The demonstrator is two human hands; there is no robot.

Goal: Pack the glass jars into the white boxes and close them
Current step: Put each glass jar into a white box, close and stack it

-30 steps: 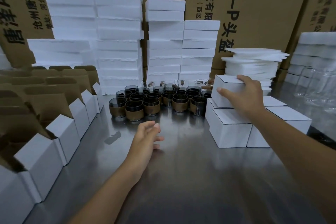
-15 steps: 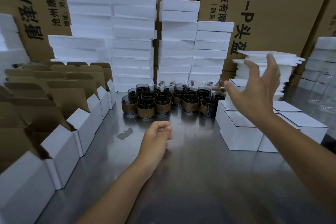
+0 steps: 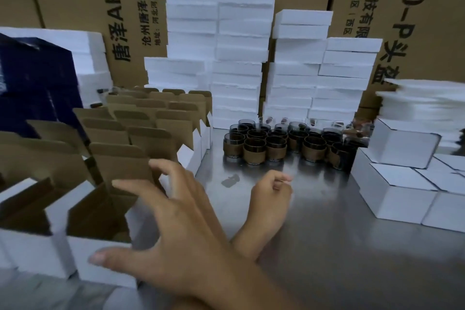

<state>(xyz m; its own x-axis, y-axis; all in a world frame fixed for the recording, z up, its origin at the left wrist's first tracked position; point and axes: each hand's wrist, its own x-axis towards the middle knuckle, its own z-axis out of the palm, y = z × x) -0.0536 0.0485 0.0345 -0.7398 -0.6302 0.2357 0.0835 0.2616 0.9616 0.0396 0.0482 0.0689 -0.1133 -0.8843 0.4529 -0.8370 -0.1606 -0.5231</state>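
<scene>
Several dark glass jars (image 3: 276, 145) with brown bands stand clustered at the back of the steel table (image 3: 327, 246). Rows of open white boxes (image 3: 100, 257) with raised brown flaps fill the left side. Closed white boxes (image 3: 400, 199) are stacked at the right. My right hand (image 3: 173, 224) crosses over my left forearm, fingers spread, its fingertips at the flap of the nearest open box; it holds nothing. My left hand (image 3: 273, 192) rests on the table in front of the jars, fingers loosely curled and empty.
Tall stacks of white foam blocks (image 3: 241, 45) stand behind the jars, against large printed cartons (image 3: 402, 7). A pile of thin white sheets (image 3: 422, 106) sits at the far right. A dark blue object (image 3: 37, 78) rises at the far left.
My right hand has left the stacked closed box at the right and swung across to the open boxes at the left. My view turned left. My left hand barely moved.
</scene>
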